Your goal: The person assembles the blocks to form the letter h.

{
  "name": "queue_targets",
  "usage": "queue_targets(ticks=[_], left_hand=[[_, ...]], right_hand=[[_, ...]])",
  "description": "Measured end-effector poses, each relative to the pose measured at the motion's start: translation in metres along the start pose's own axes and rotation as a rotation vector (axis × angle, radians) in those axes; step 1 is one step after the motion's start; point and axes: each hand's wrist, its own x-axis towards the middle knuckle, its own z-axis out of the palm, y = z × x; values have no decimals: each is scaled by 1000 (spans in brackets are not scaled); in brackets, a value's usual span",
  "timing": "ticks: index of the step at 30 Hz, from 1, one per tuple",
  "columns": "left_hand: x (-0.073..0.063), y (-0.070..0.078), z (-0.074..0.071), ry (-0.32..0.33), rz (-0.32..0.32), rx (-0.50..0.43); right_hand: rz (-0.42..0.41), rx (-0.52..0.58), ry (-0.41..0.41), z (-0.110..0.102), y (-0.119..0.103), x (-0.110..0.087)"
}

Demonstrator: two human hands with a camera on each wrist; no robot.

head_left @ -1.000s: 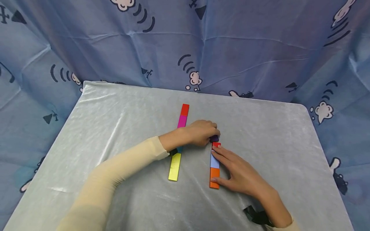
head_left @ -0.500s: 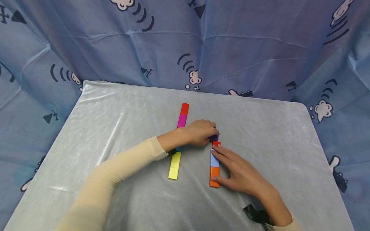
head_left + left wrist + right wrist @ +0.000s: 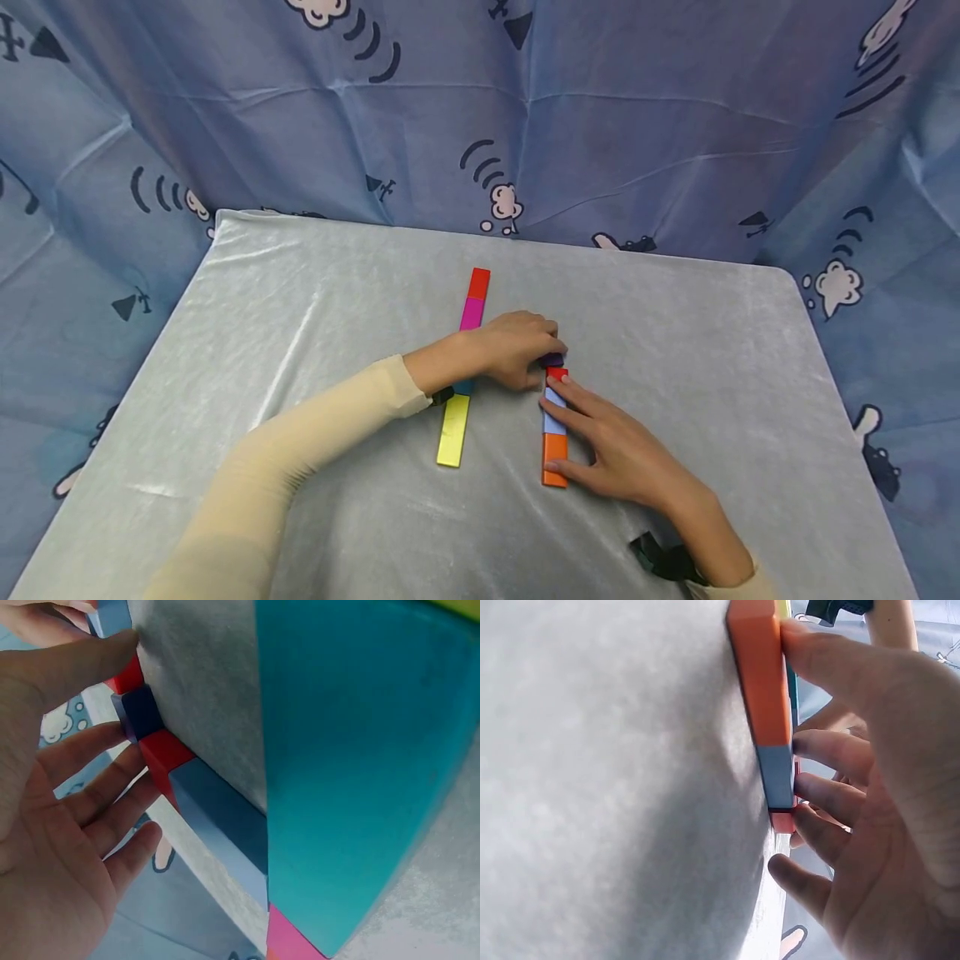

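In the head view, a short row of an orange block, a light blue block and a red block runs up to a dark purple block. My left hand reaches over the purple block; in the left wrist view its fingertips touch the block's outer side, its thumb standing apart. Beyond the purple block, a second red block and a blue block lead toward a teal block. My right hand rests extended fingers and thumb along the orange, light blue and first red blocks.
A longer row stands to the left, with a red block, a magenta block and a yellow block; my left forearm crosses it. A grey cloth covers the table, and a patterned blue curtain hangs behind.
The right-hand row and the purple block have shifted slightly left. My left hand has moved a little left with them, and my right fingertips have shifted left along the row's side.
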Motion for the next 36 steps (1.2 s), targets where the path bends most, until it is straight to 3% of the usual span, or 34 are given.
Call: queue_targets(ticks=[7,21,36], left_hand=[[1,1,2,0,4,6],[3,-2,9,99,39,27],[6,-4,7,60,-25,83]], right_hand=[[3,-14,5,0,0,-1],[-16,-45,7,-4,-1,-3],[-45,-59,35,-5,1,-5]])
